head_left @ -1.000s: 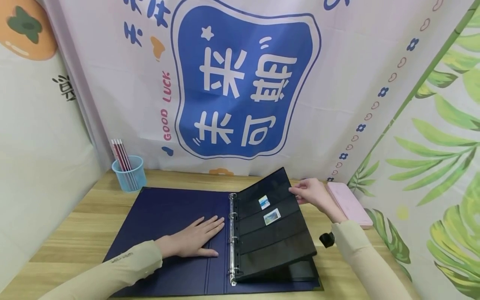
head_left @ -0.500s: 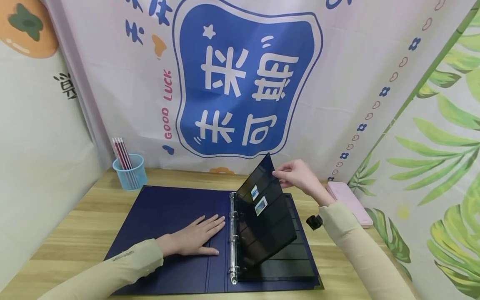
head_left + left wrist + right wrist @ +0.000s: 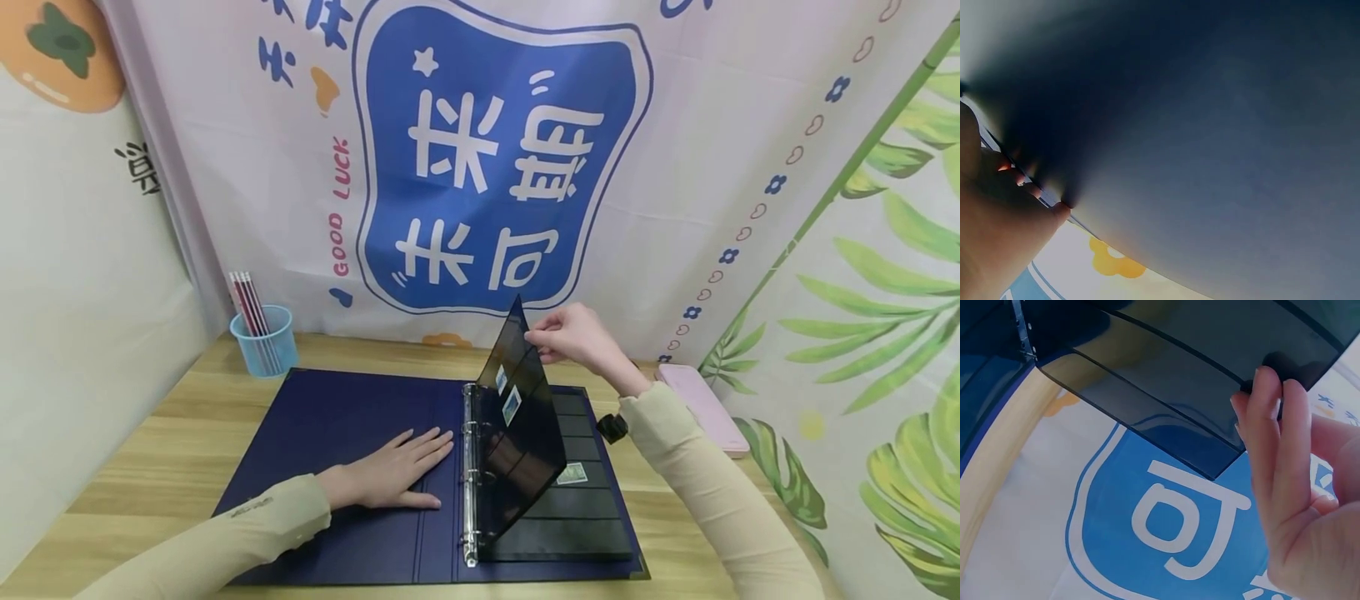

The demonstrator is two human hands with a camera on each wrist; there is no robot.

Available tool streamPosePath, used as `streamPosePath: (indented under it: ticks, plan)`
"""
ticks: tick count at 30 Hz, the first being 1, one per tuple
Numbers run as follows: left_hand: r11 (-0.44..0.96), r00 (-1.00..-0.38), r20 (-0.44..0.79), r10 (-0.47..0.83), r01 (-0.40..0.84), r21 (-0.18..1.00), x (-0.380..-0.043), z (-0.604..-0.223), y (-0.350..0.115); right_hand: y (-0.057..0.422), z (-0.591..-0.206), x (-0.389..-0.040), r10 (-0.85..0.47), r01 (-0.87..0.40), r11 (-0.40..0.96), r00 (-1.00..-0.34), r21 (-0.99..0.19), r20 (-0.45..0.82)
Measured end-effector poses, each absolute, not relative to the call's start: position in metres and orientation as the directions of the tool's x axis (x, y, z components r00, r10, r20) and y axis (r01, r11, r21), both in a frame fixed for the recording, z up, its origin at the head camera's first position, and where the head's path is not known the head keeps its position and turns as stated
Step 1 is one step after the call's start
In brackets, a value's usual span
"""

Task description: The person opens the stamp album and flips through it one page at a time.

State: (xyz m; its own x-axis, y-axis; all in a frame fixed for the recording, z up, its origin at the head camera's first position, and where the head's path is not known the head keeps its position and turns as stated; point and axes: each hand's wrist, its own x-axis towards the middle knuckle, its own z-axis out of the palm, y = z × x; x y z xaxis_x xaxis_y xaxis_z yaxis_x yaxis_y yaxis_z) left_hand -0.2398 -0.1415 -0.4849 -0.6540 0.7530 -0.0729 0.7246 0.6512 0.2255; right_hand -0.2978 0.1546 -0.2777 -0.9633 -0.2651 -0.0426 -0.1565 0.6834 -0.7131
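Binder page [image 3: 537,429] slants over open room, right hand [image 3: 573,337] pinching its free edge, left hand [image 3: 393,477] flat on cover [image 3: 352,417].

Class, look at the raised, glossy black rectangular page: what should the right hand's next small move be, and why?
Probably swing the glossy black page leftward over the silver metal ring spine: the right hand pinches its free edge, and it stands tilted above a second black page.

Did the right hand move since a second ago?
Yes. In the head view, the right hand, pinching the page, has gone left and up, closer to the binder's rings.
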Motion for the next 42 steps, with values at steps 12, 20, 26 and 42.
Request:
streamPosePath:
  ticks: [12, 20, 26, 42]
  plan:
    - [0.642, -0.650, -0.066, 0.757, 0.723, 0.255, -0.242, -0.480, -0.141, 0.140, -0.266, -0.298, -0.255, -0.149, 0.675, -0.966, -0.722, -0.038]
    - [0.636, -0.732, 0.260, 0.630, 0.678, 0.368, -0.237, -0.428, -0.122, 0.122, -0.267, -0.299, -0.284, -0.166, 0.642, -0.958, -0.748, -0.031]
    - [0.570, -0.784, 0.372, 0.497, 0.618, 0.541, -0.228, -0.352, -0.096, 0.111, -0.269, -0.300, -0.301, -0.191, 0.636, -0.954, -0.748, -0.012]
    - [0.511, -0.834, 0.237, 0.498, 0.503, 0.696, -0.213, -0.308, -0.067, 0.097, -0.274, -0.299, -0.341, -0.224, 0.612, -0.940, -0.758, 0.003]
